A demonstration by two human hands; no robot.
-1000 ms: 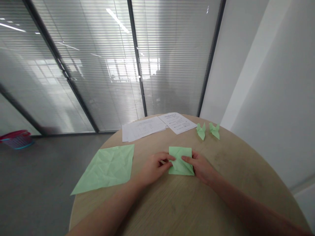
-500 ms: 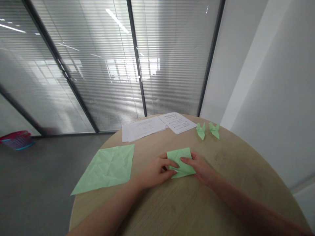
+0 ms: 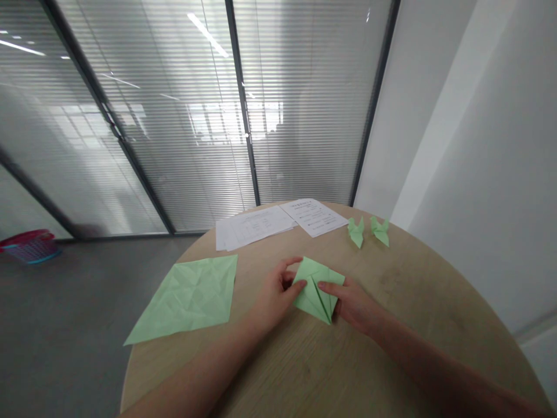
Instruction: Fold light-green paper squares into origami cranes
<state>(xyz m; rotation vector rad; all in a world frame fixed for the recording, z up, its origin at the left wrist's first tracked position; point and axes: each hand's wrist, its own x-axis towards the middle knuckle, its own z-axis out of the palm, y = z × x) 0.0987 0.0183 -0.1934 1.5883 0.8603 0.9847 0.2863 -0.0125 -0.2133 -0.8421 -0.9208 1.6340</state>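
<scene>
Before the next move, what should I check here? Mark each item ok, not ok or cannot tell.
1. Left hand gripping the folded paper: ok.
2. Right hand gripping its opposite side: ok.
3. Underside of the folded paper flat: cannot tell, hidden.
4. Sheet wholly on the table: not ok, one corner overhangs the edge.
5. Left figure and right figure apart from both hands: ok.

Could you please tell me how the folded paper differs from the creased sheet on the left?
The folded paper is compact; the creased sheet is spread out and larger. The left hand and right hand hold the folded paper; the creased sheet lies untouched, overhanging the edge of the table. Both are light green.
</scene>
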